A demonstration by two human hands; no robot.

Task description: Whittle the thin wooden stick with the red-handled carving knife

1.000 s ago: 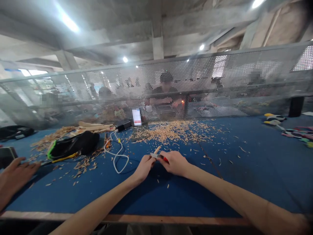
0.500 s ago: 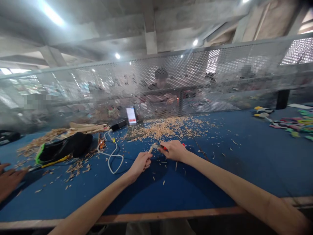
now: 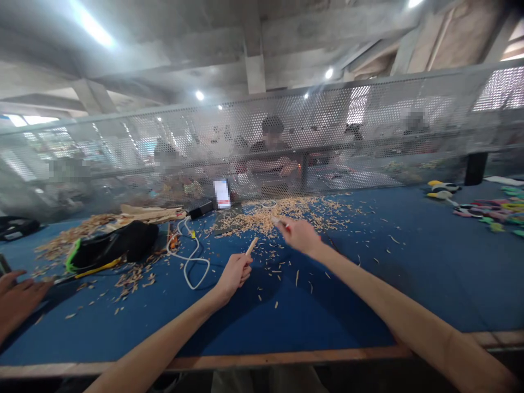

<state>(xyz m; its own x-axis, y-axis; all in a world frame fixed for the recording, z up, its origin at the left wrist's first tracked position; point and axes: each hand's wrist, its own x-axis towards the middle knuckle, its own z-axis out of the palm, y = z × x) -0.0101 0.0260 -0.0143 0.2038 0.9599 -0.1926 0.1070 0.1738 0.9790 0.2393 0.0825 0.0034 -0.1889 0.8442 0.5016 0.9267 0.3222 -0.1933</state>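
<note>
Head view is showing a blue table (image 3: 368, 305) with work in the middle of the frame. There, the left hand (image 3: 234, 275) is wrapping firmly around the lower part of a stick (image 3: 252, 245), and the pale upper end is sticking out, tilting up to the right. A little higher and to the right, the right hand (image 3: 303, 237) is keeping a closed grip on a knife (image 3: 280, 222), which is looking blurred. The knife is pointing to the upper left and is standing apart from the stick. Behind the knife, many shavings (image 3: 286, 214) are covering the table, and some single ones are lying lower, between and below both hands. Left of the centre, a white cable (image 3: 198, 262) is making a loop; further left, a black pouch (image 3: 118, 245) is lying. At the left edge, a co-worker's hand (image 3: 20, 297) is showing. A phone (image 3: 222, 194) is standing upright before the perforated screen (image 3: 327, 125), and behind it a person (image 3: 272, 144) is facing this way. At the right edge, coloured things (image 3: 491, 210) are lying together, too small to tell.
</note>
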